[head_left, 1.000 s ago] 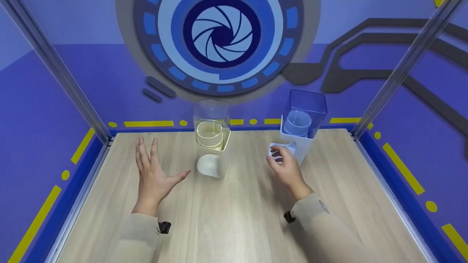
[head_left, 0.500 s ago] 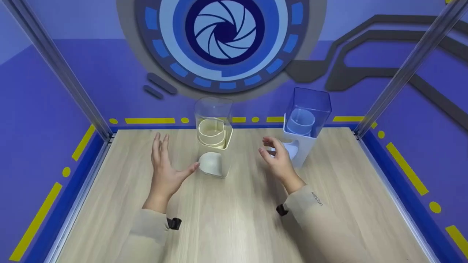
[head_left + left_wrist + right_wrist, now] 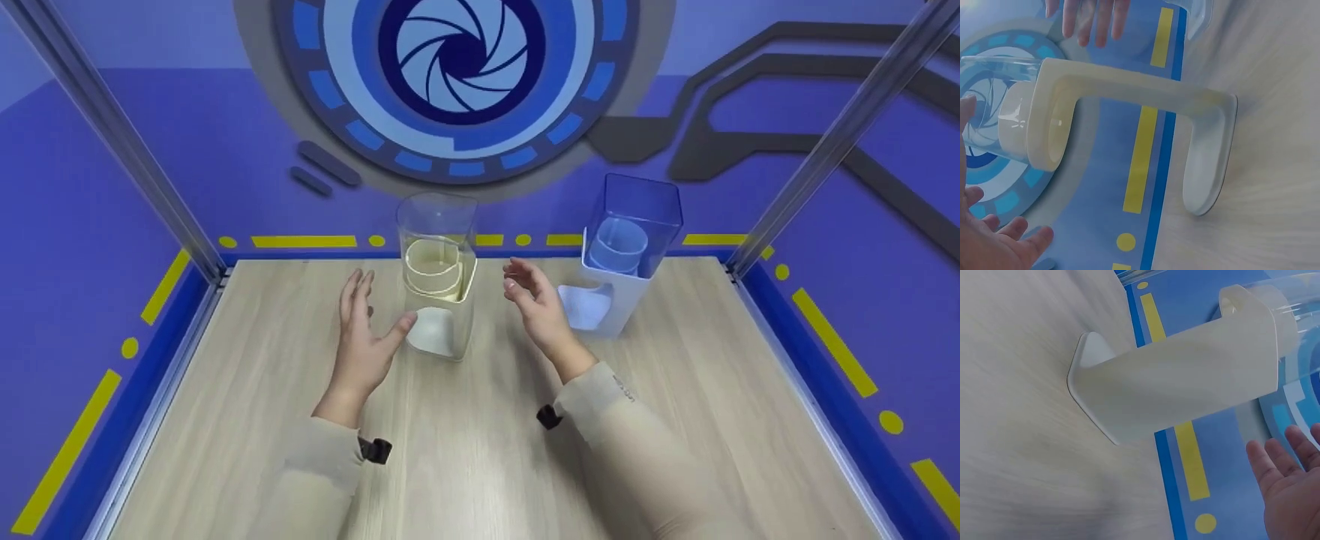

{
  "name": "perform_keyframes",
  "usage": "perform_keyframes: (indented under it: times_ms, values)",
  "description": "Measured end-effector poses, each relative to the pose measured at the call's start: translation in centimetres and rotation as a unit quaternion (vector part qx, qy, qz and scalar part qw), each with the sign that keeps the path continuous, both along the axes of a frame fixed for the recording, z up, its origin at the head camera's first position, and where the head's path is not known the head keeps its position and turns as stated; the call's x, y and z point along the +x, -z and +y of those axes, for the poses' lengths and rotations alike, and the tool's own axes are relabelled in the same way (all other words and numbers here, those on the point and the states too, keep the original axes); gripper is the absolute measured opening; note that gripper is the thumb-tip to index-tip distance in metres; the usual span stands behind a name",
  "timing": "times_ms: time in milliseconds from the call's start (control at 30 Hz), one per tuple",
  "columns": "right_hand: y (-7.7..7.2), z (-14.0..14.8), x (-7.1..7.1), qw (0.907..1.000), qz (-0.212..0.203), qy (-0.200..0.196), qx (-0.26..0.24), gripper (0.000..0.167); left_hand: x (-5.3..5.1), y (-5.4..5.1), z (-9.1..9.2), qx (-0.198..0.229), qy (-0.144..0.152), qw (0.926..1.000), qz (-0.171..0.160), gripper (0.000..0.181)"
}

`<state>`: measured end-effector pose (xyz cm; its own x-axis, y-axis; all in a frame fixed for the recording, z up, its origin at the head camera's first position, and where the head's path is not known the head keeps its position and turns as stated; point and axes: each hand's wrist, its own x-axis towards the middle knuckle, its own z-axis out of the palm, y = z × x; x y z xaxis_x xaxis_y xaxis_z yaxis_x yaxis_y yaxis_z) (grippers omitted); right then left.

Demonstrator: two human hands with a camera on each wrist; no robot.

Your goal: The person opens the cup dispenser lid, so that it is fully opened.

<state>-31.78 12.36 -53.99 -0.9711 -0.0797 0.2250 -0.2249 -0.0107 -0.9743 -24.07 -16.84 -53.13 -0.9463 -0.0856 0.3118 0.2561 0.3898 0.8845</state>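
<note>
Fingers wide, left hand (image 3: 361, 351) is left of the cream dispenser (image 3: 435, 279); right hand (image 3: 543, 309), loosely curved, right of it.

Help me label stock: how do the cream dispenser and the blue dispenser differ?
The cream dispenser has a colourless top; the blue dispenser has a blue one. The cream dispenser looks rounder; the blue dispenser looks boxier. The cream dispenser stands to the left, the blue dispenser to the right. Both have transparent tops and stand upright.

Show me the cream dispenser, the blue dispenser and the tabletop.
Cream dispenser (image 3: 1129, 85): left wrist view, on its upright.
Blue dispenser (image 3: 628, 298): head view, on its upright.
Tabletop (image 3: 465, 457): head view, on its near part.
</note>
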Motion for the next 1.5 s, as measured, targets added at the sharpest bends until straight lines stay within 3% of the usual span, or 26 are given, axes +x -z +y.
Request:
perform_keyframes:
  times_ms: [267,467,667,767,933,1267,1500]
  values:
    - [0.1,-1.8,-0.4,0.9968,-0.028,-0.075,0.004,0.054,0.0,0.4,2.1,0.014,-0.002,0.9999,-0.005,0.094]
    - [-0.1,-2.1,-1.7,0.9948,-0.038,-0.094,-0.003,0.056,-1.0,0.2,3.9,0.025,-0.012,0.9996,0.006,0.099]
    - [-0.3,-2.2,-1.9,0.9890,-0.046,-0.119,0.075,0.056,-1.4,0.4,5.1,0.022,-0.003,0.9997,0.007,0.104]
    - [-0.1,-2.3,-1.9,0.9855,-0.033,-0.117,0.119,0.056,-1.5,0.4,5.7,0.009,-0.012,0.9999,0.007,0.112]
    - [0.2,-2.7,-1.9,0.9844,-0.006,-0.104,0.142,0.056,-1.4,0.6,6.4,-0.013,-0.038,0.9991,-0.009,0.124]
    - [0.6,-2.8,-1.7,0.9875,-0.014,-0.086,0.131,0.059,-1.3,0.6,6.7,-0.007,-0.044,0.9983,-0.037,0.118]
    - [0.9,-3.3,-1.3,0.9903,-0.008,-0.073,0.118,0.064,-1.6,0.6,6.9,0.005,-0.053,0.9980,-0.034,0.113]
